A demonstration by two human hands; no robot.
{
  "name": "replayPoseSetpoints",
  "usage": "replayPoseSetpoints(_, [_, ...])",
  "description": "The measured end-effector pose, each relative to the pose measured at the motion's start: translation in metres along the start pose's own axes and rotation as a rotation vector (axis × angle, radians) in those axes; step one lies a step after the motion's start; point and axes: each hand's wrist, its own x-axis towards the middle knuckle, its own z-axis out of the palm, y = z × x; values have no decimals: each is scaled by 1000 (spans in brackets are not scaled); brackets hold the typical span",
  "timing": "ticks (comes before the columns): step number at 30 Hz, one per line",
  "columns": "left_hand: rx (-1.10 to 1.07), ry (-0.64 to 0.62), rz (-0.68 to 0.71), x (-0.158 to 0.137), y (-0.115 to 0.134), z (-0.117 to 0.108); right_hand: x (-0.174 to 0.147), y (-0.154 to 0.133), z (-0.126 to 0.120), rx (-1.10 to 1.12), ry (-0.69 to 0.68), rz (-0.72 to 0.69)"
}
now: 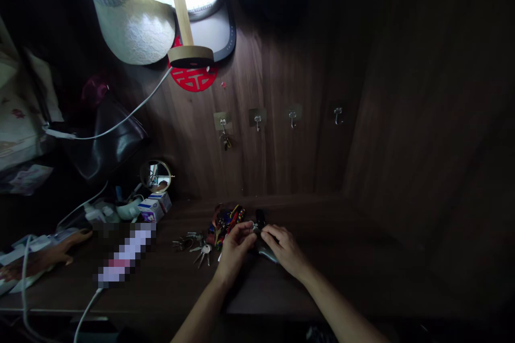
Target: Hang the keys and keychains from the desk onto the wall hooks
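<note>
My left hand (234, 251) is closed in a pinch at a small silvery metal ring (255, 226), low in the middle of the view. Fingertips of my right hand (285, 249) press together just beside it; what they hold is hidden. A small black object (260, 218) shows just beyond the fingers, perhaps joined to the ring. Under my right hand lies a dark, shiny, rounded item (267, 253). Left of my hands, several loose keys (204, 250) lie on the dark wooden surface (161, 284), beside a heap of coloured key straps (228, 220).
Hooks (258, 120) line the wooden back wall; keys (226, 142) hang from the leftmost. A lit lamp (183, 16) hangs above, its white cable (132, 113) running left. A round mirror (157, 176), small boxes (155, 207), bottles and a blurred-out item (129, 252) stand or lie leftward.
</note>
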Motion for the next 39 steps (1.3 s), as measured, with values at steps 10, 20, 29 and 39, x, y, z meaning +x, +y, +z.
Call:
replayPoseSetpoints(10, [86,-56,-2,0,1,0,1,0,0,-8,92,13])
replayPoseSetpoints(20, [144,-141,-15,-3,-2,1,-1,0,-1,31,157,20])
replayPoseSetpoints(29, [29,-101,5,-8,4,3,1,0,-2,175,95,88])
replayPoseSetpoints(39, [41,-161,-39,-10,8,2,2,5,2,15,170,37])
